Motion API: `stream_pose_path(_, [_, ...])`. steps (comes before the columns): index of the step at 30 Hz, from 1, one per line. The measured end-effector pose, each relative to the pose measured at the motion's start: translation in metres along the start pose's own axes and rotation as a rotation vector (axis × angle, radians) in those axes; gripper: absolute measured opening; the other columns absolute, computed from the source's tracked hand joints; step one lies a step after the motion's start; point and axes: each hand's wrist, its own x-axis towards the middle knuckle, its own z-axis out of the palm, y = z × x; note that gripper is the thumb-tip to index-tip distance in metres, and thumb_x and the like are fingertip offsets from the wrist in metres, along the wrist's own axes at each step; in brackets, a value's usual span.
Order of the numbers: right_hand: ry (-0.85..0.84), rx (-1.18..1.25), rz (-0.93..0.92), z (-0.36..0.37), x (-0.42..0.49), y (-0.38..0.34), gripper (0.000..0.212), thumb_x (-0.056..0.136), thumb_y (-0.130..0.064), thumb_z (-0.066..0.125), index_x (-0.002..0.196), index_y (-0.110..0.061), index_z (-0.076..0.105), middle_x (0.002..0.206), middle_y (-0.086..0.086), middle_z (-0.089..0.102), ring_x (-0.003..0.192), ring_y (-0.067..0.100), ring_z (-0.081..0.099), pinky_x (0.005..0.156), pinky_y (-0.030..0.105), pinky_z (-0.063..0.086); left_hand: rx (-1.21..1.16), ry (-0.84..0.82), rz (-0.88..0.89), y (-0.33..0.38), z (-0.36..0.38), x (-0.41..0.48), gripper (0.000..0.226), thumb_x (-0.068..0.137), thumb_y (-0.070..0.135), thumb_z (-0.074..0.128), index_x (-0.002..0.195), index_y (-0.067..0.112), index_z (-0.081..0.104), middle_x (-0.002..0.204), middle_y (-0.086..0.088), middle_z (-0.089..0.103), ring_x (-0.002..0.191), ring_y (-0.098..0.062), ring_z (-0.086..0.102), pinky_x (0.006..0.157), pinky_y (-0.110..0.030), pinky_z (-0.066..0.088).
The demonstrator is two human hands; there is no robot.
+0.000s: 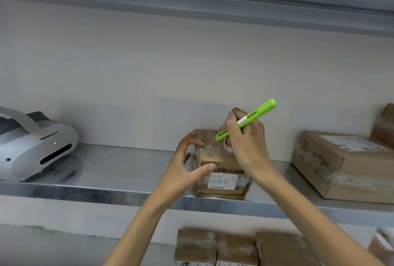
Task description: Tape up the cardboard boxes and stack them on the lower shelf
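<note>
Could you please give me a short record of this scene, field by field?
left hand: holds the small box, thumb on its front
right hand: grips a green cutter, tip at the tape on the box top
small box: at the front edge of the metal shelf
large box: right on the same shelf, apart
headset: left on the shelf
lower boxes: taped, side by side, under the shelf

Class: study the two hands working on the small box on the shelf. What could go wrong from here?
1. The green cutter in the right hand points down close to the fingers of the left hand steadying the small box; a slip might nick them.
2. The small box sits at the shelf front edge; a push could tip it off.
</note>
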Motion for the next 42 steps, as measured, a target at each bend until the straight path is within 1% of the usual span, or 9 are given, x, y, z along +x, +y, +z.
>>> stream_pose_path(2, [-0.009,-0.065,-0.066,0.002,-0.004,0.002,0.035,0.094,-0.024,0.043,0.067,-0.002,0.048,0.06,0.019,0.057,0.054,0.024,0.052,0.046,0.016,0.033,0.002,0.007,0.0,0.0,0.0,-0.001,0.052,0.067,0.051,0.073,0.112,0.034,0.053,0.136,0.031,0.043,0.128,0.007,0.041,0.111,-0.03,0.036])
stream_pose_path(7, [0.024,-0.07,-0.14,0.004,-0.007,0.01,0.035,0.092,-0.024,0.04,0.065,-0.001,0.046,0.059,0.022,0.055,0.055,0.028,0.05,0.048,0.024,0.032,-0.002,0.013,-0.002,0.0,0.0,0.0,0.052,0.066,0.052,0.074,0.111,0.035,0.053,0.139,0.032,0.041,0.129,0.007,0.041,0.111,-0.03,0.036])
stream_pose_path(16, [-0.055,-0.16,-0.213,0.007,-0.008,0.009,0.026,0.09,-0.019,0.042,0.065,-0.013,0.041,0.05,0.013,0.042,0.051,0.028,0.041,0.046,0.029,0.028,-0.01,0.026,0.022,-0.002,-0.001,0.001,0.047,0.065,0.05,0.075,0.105,0.038,0.054,0.142,0.021,0.043,0.132,0.0,0.042,0.111,-0.035,0.038])
stream_pose_path(22, [-0.122,-0.202,-0.273,0.007,-0.008,0.007,0.024,0.093,-0.012,0.045,0.069,-0.013,0.042,0.054,0.018,0.043,0.05,0.031,0.037,0.047,0.032,0.03,-0.003,0.028,0.035,-0.003,0.0,0.0,0.049,0.068,0.048,0.074,0.11,0.033,0.053,0.139,0.024,0.045,0.129,-0.001,0.044,0.111,-0.033,0.037])
stream_pose_path(26, [-0.102,-0.35,-0.336,0.009,-0.007,0.009,0.024,0.088,-0.006,0.051,0.069,-0.014,0.039,0.056,0.004,0.038,0.051,0.019,0.03,0.049,0.02,0.025,-0.004,0.027,0.029,-0.003,0.001,-0.001,0.053,0.067,0.051,0.074,0.112,0.031,0.053,0.129,0.029,0.05,0.125,0.0,0.048,0.111,-0.03,0.038])
stream_pose_path(30, [-0.054,-0.044,-0.076,0.003,-0.003,0.01,0.026,0.093,-0.017,0.048,0.067,-0.013,0.048,0.059,0.002,0.057,0.056,0.021,0.051,0.054,0.033,0.04,-0.006,0.029,0.048,-0.003,-0.001,-0.001,0.047,0.067,0.049,0.075,0.107,0.034,0.054,0.135,0.026,0.048,0.128,0.0,0.046,0.111,-0.029,0.036])
stream_pose_path(36, [0.056,0.34,0.069,-0.026,0.01,0.005,0.024,0.1,-0.025,0.05,0.082,-0.015,0.063,0.064,-0.002,0.064,0.048,0.01,0.05,0.044,0.025,0.041,0.033,0.043,0.031,-0.006,-0.003,0.0,0.054,0.066,0.056,0.073,0.114,0.042,0.052,0.136,0.03,0.046,0.128,0.004,0.044,0.113,-0.029,0.035])
stream_pose_path(38, [0.096,0.216,-0.038,-0.051,0.013,0.015,0.019,0.099,-0.024,0.052,0.089,-0.016,0.066,0.073,-0.005,0.066,0.052,0.008,0.052,0.047,0.023,0.044,0.04,0.047,0.027,-0.007,-0.004,-0.001,0.064,0.068,0.057,0.072,0.125,0.045,0.047,0.137,0.029,0.045,0.13,0.003,0.043,0.114,-0.03,0.035])
stream_pose_path(42, [0.043,-0.448,-0.211,-0.087,0.002,0.063,0.007,0.092,-0.009,0.062,0.091,-0.012,0.068,0.086,0.005,0.06,0.072,0.018,0.059,0.064,0.024,0.037,0.073,0.035,0.063,-0.007,-0.004,-0.003,0.061,0.074,0.056,0.069,0.129,0.05,0.046,0.14,0.03,0.042,0.133,0.004,0.038,0.111,-0.027,0.033])
